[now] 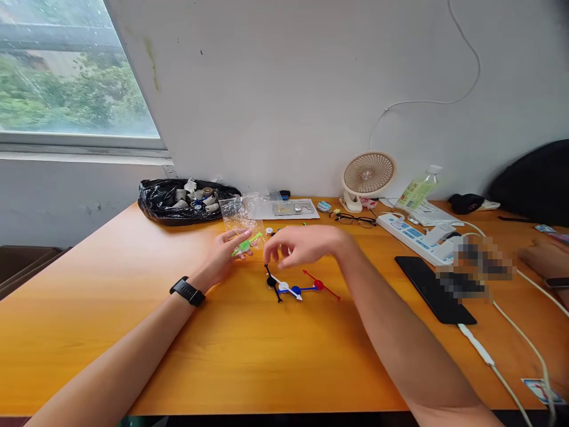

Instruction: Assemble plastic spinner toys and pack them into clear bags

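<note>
My left hand [229, 252] holds a bright green plastic arrow spinner [245, 245] between thumb and fingers, next to a crinkled clear plastic bag [242, 213]. Over the middle of the table hangs my right hand [300, 244], its fingers bent downward and apart with nothing visible in them. Just below its fingertips lies a black arrow spinner [271, 282]; whether they touch is unclear. Close beside that are a white arrow spinner [283, 287], a blue one [296, 291] and a red one [319, 285], each with a round hub. The white and blue ones overlap.
At the back stand a black bag of rubbish [164, 204], a small fan [368, 175], eyeglasses [353, 219] and a bottle [418, 190]. To the right are a power strip [413, 237], a black phone [433, 289], cables, and another person's hand [544, 261] at the edge.
</note>
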Demonstrator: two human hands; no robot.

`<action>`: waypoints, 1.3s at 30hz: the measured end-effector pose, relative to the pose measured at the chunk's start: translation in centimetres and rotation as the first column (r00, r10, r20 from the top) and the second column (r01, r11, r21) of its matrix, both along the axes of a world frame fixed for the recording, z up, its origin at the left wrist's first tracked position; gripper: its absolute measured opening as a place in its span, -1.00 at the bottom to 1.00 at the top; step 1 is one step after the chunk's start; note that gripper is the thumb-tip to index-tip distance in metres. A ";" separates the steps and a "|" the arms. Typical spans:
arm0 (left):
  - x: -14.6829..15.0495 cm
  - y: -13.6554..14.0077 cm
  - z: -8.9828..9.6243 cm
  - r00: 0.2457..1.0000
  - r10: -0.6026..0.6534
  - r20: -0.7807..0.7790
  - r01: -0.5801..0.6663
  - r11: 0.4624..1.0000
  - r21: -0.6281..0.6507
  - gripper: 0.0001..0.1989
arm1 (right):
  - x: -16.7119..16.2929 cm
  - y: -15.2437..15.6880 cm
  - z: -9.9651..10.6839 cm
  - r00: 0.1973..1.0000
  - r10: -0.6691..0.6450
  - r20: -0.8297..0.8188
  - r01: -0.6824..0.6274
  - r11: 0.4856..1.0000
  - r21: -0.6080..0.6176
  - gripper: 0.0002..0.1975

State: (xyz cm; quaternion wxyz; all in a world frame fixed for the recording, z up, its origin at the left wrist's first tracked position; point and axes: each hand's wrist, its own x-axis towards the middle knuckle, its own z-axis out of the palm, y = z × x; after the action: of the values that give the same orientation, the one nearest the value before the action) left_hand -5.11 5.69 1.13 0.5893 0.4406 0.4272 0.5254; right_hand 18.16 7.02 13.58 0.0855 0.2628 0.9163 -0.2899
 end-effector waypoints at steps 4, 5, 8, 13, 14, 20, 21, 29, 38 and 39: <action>-0.1 0.3 -0.7 0.997 0.065 -0.051 -0.066 0.998 -0.006 -0.52 | -3.0 -0.5 -2.6 0.962 0.076 0.262 -0.067 0.997 -0.043 -0.55; -0.1 0.3 -0.8 0.997 0.064 -0.050 -0.065 0.998 -0.008 -0.51 | -3.5 -0.5 -3.1 0.954 0.065 0.292 -0.060 0.998 -0.026 -0.56; 0.1 0.2 -0.9 0.999 0.053 -0.010 -0.053 0.999 0.002 -0.54 | -4.3 -0.5 -4.3 0.957 0.054 0.287 -0.056 0.998 -0.001 -0.71; 0.4 0.1 -0.6 0.999 0.041 0.029 -0.041 0.999 0.009 -0.54 | -4.3 -0.3 -4.5 0.979 0.078 0.188 -0.080 0.997 0.005 -0.87; 0.5 0.1 -0.5 0.998 0.041 0.043 -0.041 0.999 0.001 -0.54 | -4.3 -0.3 -4.5 0.979 0.084 0.183 -0.087 0.996 0.006 -0.85; 0.5 0.1 -0.3 0.992 0.096 0.082 -0.092 0.994 -0.057 -0.47 | -4.6 0.0 -5.3 0.973 0.098 0.210 -0.097 0.995 -0.016 -0.81; 0.5 0.2 -0.3 0.991 0.112 0.075 -0.108 0.992 -0.060 -0.46 | -4.7 0.1 -5.5 0.975 0.097 0.202 -0.097 0.995 -0.014 -0.83; 0.6 -0.2 0.5 0.987 0.104 0.119 -0.096 0.993 -0.070 -0.49 | -4.2 0.6 -5.2 0.991 0.127 -0.043 -0.131 0.988 -0.086 -0.93; 0.8 -0.5 -0.2 0.987 -0.031 0.159 0.028 0.999 0.022 -0.42 | -2.7 1.1 -2.3 0.634 -0.303 -0.712 0.148 0.951 -0.273 -0.68; 1.0 -0.7 -0.2 0.989 -0.061 0.131 0.059 0.998 0.022 -0.35 | -2.3 1.3 -2.0 0.552 -0.344 -0.760 0.207 0.939 -0.275 -0.64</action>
State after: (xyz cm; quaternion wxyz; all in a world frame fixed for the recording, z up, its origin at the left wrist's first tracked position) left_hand -4.13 4.99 0.96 0.6279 0.4228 0.3693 0.5391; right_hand 15.90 8.36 11.62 -0.3596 0.2383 0.7787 -0.4556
